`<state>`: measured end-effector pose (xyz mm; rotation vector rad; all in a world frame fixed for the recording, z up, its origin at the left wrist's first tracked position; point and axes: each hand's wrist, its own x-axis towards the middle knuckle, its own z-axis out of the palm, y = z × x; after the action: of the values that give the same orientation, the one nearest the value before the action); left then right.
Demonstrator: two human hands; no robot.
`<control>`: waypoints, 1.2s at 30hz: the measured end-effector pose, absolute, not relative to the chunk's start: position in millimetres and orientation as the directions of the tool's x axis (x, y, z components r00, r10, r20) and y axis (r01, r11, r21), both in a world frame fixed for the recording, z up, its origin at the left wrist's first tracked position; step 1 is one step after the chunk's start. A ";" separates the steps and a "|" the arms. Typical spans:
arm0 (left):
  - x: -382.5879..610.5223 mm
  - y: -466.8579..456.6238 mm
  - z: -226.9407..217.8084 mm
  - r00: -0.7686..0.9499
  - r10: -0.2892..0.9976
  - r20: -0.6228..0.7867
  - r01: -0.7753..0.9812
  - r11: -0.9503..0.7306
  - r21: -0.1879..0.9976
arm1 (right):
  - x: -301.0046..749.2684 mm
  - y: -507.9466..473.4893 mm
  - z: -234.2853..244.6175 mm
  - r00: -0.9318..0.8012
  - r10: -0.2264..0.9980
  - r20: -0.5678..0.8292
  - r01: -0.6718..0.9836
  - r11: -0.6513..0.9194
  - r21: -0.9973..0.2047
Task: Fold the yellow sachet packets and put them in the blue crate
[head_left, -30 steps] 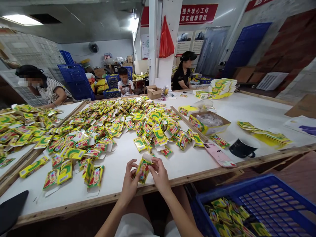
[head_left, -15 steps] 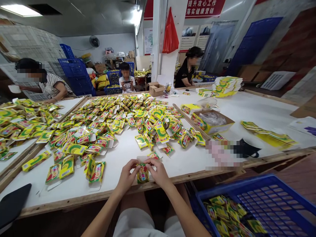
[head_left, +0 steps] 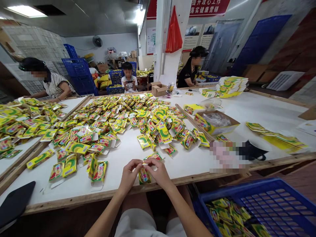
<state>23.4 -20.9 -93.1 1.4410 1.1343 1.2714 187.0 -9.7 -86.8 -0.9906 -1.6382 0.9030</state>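
Co-worker in a striped top sits at ten o'clock from the box in hand, behind a pile of boxes. A dark flat object lies just below nine o'clock. The big heap spreads over the table at eleven. The left hand pinches narrowly at the top end of the printed box, held by the table's near edge. A second ago this box leaned, a pale flap showing; now it stands straighter and fingertips cover most of that end. Work seems centred on the flap; whether it is tucked in, I cannot tell. The right hand pinches the same end, just as narrowly. A loose box lies at one o'clock, an opened carton at two, a blue crate near three.
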 end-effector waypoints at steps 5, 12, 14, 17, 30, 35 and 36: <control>27.3 -22.1 -90.2 -0.027 0.989 0.147 0.048 -0.146 0.988 | 181.0 -9.3 -81.0 -0.119 0.943 0.310 0.227 0.330 -0.917; 32.4 -12.2 -87.0 -0.067 0.993 0.102 -0.050 -0.105 0.993 | 180.0 1.3 -78.3 -0.118 0.964 0.239 0.239 0.261 -0.935; 31.5 -10.9 -86.3 -0.053 0.994 0.100 -0.060 -0.103 0.993 | 180.9 2.7 -78.5 -0.121 0.964 0.235 0.236 0.258 -0.937; 27.6 -12.9 -88.5 -0.009 0.995 0.100 -0.041 -0.100 0.994 | 182.8 0.8 -80.8 -0.144 0.960 0.240 0.210 0.266 -0.941; 31.2 -28.5 -101.7 -0.060 0.990 0.130 0.016 -0.129 0.992 | 174.6 -18.5 -94.6 -0.093 0.956 0.276 0.098 0.285 -0.953; 39.8 -24.8 -84.6 0.047 0.987 0.152 0.046 -0.154 0.987 | 191.8 -29.1 -79.1 -0.049 0.947 0.317 0.192 0.320 -0.928; 43.7 -21.3 -81.4 0.069 0.983 0.173 0.062 -0.177 0.982 | 207.1 -33.7 -71.7 -0.012 0.938 0.347 0.262 0.337 -0.904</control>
<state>43.7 -21.3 -81.4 1.4185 1.1233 1.2560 207.1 -33.7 -71.7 -1.1385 -1.5169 0.7815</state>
